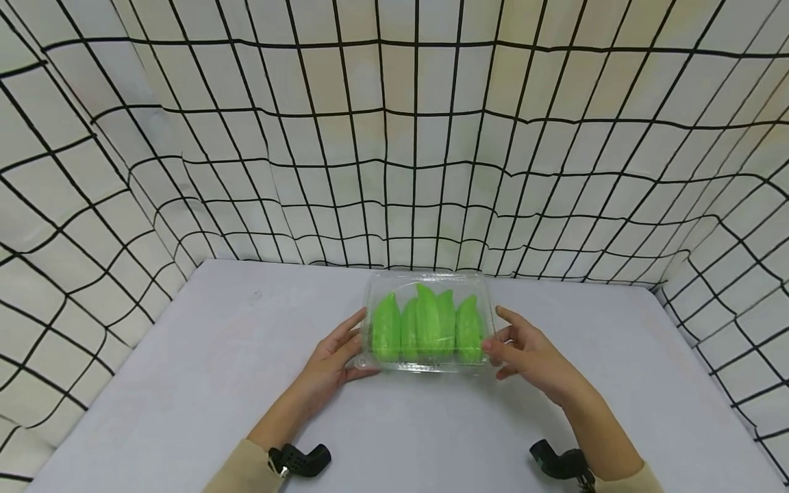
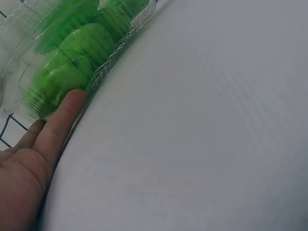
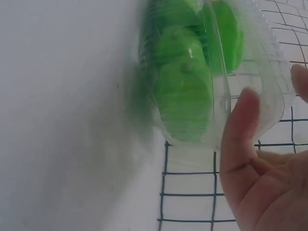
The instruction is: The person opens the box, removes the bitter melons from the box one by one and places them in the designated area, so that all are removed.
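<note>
Plastic box [image 1: 425,367] between 2 hands [image 1: 335,356] [image 1: 531,352] shows whole only in head view.

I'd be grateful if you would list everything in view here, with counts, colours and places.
container: one, clear, between the two grips, toward the table's far side
green pieces: about five visible, bright green, inside the container; overlap makes the exact count unsure
table: one, white, beneath the scene
grid mesh: count unclear, black, along the back and both sides
backing: count unclear, whitish, behind the mesh
wrist devices: two, black, one at each wrist
sleeves: two, beige, at the lower edge
left grip: one bare hand, at the container's left side
right grip: one bare hand, at the container's right side
</note>
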A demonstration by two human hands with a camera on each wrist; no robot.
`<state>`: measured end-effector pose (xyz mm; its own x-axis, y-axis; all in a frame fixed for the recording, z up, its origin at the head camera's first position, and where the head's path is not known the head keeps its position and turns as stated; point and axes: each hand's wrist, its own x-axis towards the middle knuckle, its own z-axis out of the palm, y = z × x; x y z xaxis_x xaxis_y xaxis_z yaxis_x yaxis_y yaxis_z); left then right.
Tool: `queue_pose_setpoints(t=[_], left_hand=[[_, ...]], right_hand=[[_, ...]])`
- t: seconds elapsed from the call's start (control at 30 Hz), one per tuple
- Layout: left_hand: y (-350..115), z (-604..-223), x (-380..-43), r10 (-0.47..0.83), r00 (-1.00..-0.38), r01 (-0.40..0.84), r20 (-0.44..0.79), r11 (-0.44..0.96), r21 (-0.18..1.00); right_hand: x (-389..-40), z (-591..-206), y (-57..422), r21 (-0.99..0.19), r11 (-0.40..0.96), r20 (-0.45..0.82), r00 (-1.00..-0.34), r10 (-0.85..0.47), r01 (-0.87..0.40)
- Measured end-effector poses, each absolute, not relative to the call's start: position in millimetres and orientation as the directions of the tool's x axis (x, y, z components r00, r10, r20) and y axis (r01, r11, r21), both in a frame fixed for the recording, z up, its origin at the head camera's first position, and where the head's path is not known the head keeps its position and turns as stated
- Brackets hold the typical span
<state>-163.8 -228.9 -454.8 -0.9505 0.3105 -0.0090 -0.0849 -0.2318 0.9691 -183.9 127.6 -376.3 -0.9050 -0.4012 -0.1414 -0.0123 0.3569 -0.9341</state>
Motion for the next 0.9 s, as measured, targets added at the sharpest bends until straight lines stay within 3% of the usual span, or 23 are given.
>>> queue_pose_setpoints(t=[0.23,0.57,0.73,0.9], left_hand=[[-228.2,-455.0,-165.2,0.332,-0.943,-0.088,-0.012,-0.213,0.973],[-227.7,-452.9,-164.7,0.310,-0.951,-0.102,-0.026,-0.233,0.967],[-228.0,-451.2,-162.8,0.268,-0.962,-0.108,-0.041,-0.241,0.965],[-226.2,-450.6,-161.5,0.257,-0.966,-0.094,-0.035,-0.222,0.970]], right_hand=[[-174.7,-373.1,129.6,-0.655,0.687,0.031,-0.920,-0.391,-0.314],[-172.3,-373.8,126.7,-0.394,0.785,0.202,-0.878,-0.434,-0.478],[-175.0,-374.0,125.3,-0.204,0.790,0.349,-0.797,-0.493,-0.578],[-180.3,-377.8,119.2,-0.050,0.717,0.493,-0.642,-0.587,-0.695]])
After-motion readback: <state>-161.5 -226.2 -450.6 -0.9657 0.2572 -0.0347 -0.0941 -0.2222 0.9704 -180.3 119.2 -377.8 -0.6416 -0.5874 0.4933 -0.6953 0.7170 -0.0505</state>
